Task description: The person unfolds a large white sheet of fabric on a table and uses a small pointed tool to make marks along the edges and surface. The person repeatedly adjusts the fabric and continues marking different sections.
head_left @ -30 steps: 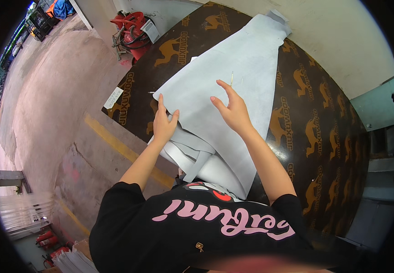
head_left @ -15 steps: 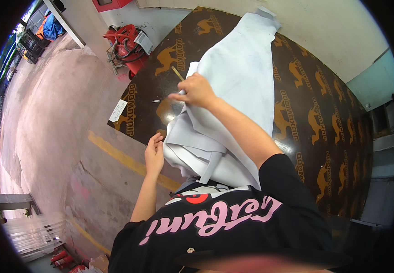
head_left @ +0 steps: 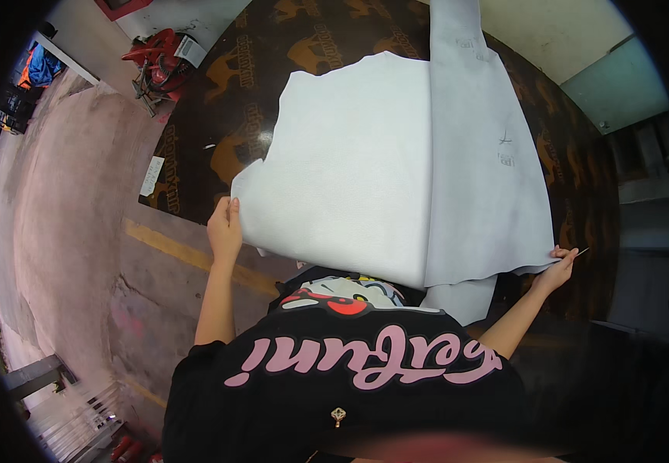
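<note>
A large pale leather hide (head_left: 350,170) is spread on the dark table in front of me. Its left part shows a smooth white face, while a long grey flap (head_left: 473,154) with small dark markings lies folded over along the right. My left hand (head_left: 225,231) pinches the hide's left edge between thumb and fingers. At the far end of the flap's near edge, my right hand (head_left: 554,274) grips the corner. A thin stick-like tool (head_left: 581,252) pokes out from those same fingers; its kind is too small to tell. Part of the hide hangs over the table's near side against my body.
The brown table (head_left: 226,69) carries orange camel prints. A paper label (head_left: 152,176) lies at its left corner, near a small white scrap (head_left: 209,146). Red firefighting gear (head_left: 166,65) with a black hose stands beyond. A yellow line (head_left: 172,247) crosses the floor to the left.
The hide was bunched and folded in the middle; now it is spread wide. My right hand has swung from the centre far to the right, gripping an edge. My left hand has moved slightly left.
</note>
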